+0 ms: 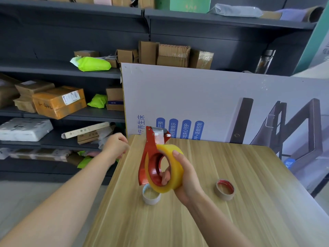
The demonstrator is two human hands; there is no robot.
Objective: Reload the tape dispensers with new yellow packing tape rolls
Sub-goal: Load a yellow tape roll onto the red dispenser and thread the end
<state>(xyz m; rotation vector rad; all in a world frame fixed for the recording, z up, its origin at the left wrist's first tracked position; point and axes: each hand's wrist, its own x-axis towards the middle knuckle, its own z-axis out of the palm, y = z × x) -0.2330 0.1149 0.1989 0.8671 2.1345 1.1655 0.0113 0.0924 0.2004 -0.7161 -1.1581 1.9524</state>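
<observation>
While the right hand holds it up above the wooden table, the yellow tape roll sits on the hub of the red dispenser; the hand grips the roll itself, not the dispenser's frame; the thumb lies across the top of the roll's outer band, the palm cups its right side, and a fingertip shows inside the roll's hole, pressed against the red hub; the dispenser's blade end points up and away from the person, with a clear strip of tape lying over it. The left hand is off to the left, just beyond the table's far left corner and well apart from the roll; its fingers are curled, but it is blurred and whether they hold anything cannot be told. On the table, an empty cardboard core stands directly under the raised dispenser; a second core with a red insert lies to the right of the gripping hand, apart from it. A large printed carton stands behind the table, and dark shelves with parcels fill the left side.
</observation>
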